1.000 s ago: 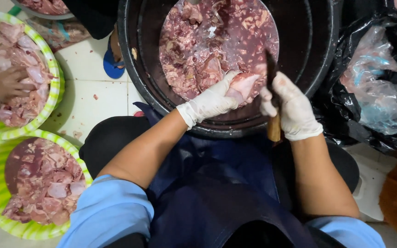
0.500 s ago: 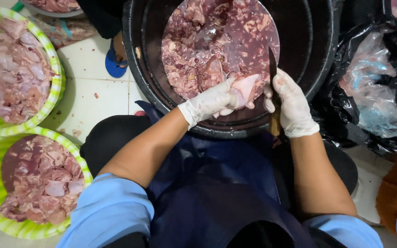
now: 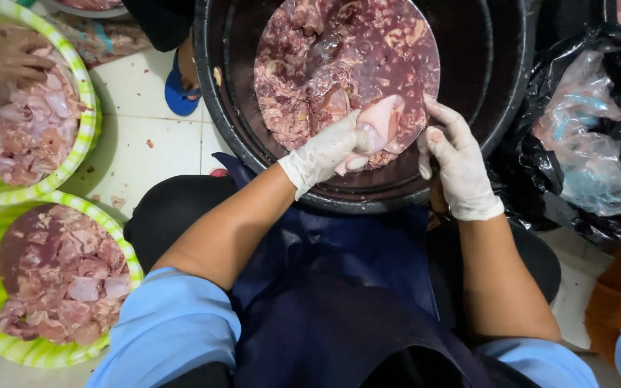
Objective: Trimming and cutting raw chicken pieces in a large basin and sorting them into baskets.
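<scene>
Over the near rim of a black tub (image 3: 512,108) of dark raw meat, the gloved left hand (image 3: 325,151) grips a pale piece of meat (image 3: 379,126) — its long axis tilted up toward the far right — while the gloved right hand (image 3: 458,169) curls round a knife handle (image 3: 438,195).

A tub (image 3: 512,108) of meat (image 3: 325,65) lies ahead, two baskets (image 3: 120,244) on the floor (image 3: 138,136) to its left, a bag (image 3: 598,136) to its right.
</scene>
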